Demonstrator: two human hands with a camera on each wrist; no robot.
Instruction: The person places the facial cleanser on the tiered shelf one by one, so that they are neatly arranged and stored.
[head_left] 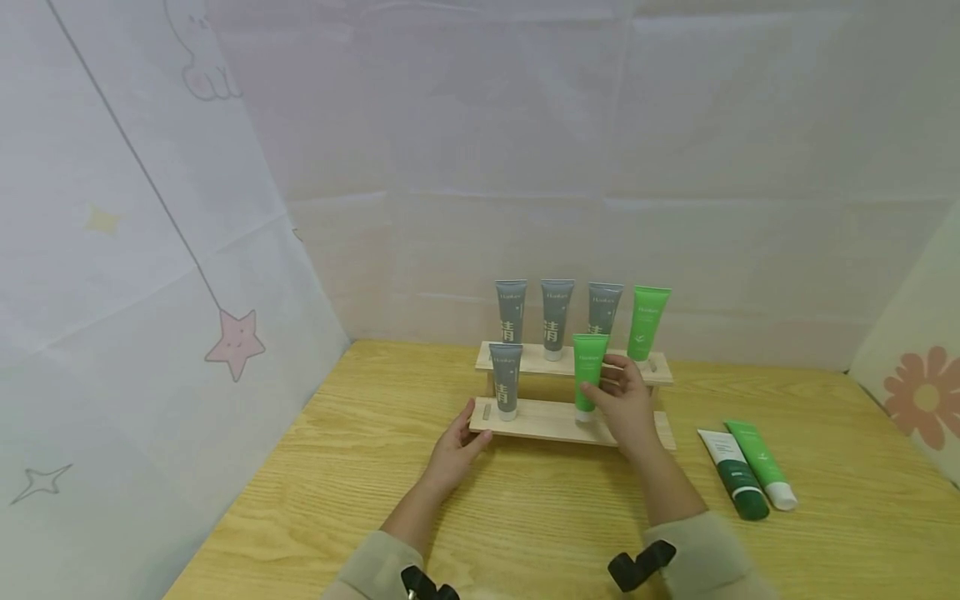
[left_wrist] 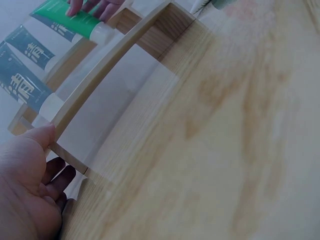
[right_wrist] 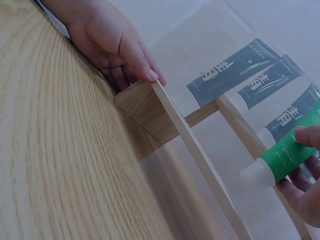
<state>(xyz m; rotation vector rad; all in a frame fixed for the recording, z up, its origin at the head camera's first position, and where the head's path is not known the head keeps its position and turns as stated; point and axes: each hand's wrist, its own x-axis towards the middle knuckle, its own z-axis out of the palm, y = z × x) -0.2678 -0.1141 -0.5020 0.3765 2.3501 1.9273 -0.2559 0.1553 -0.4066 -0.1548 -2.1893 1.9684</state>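
Note:
My right hand [head_left: 628, 408] holds a green squeeze tube [head_left: 588, 367] upright, thumb in front and fingers behind. Its white cap points down, close over the lower board of a two-tier wooden display stand [head_left: 543, 419]. At the stand's left end my left hand [head_left: 450, 454] grips the lower board, the thumb [left_wrist: 42, 135] on its front edge and the fingers round the end. A grey tube [head_left: 506, 379] stands cap-down on that board near the left hand. Along the upper board stand several more grey tubes [head_left: 556, 312] and one green tube [head_left: 648, 321] at the right.
Right of the stand, a white and dark green tube [head_left: 735, 475] and another green tube [head_left: 761, 462] lie side by side on the wood-grain table [head_left: 540, 517]. A pale printed cloth [head_left: 480, 167] hangs behind and at both sides.

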